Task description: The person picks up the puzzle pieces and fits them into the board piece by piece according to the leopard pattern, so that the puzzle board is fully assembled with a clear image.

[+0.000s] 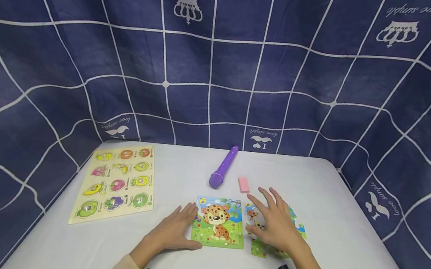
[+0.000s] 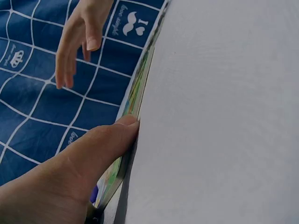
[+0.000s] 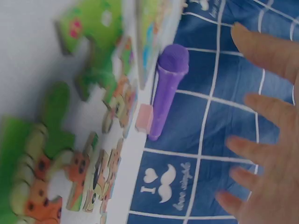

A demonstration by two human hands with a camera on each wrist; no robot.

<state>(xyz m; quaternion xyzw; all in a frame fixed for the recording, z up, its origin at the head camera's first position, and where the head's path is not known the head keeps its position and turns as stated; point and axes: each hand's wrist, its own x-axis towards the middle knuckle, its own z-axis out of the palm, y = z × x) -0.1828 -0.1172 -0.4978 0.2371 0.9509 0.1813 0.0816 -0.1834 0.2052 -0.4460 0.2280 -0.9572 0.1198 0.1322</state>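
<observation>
- so the leopard puzzle board (image 1: 220,222) is lying flat on the bench (image 1: 180,170), roughly midway between the left and right edges and well apart from the far edge
- its leopard picture looks whole and i can't make out any cut lines, so my guess is that's just the printed base and no pieces are in yet
- the loose pieces (image 1: 259,248) are scattered just beside it, on the side toward the bench's right edge. spots and green bits on them, so they look like they belong to the same picture
- can't count them tbh, the hand covers some
- left-hand grip (image 1: 175,229) isn't closed on anything: straight fingers along the board's left side, thumb touching its near edge. seems to be steadying it
- right-hand grip (image 1: 278,226) is spread loose over the pieces with nothing in it
- so imo done: board in place, pieces out beside it. left: pretty much the whole fitting job
- other stuff looks unrelated: fruit board (image 1: 104,215) along the left edge, purple toy microphone (image 1: 223,168) by the far edge, pink block (image 1: 243,185) near the mic
</observation>
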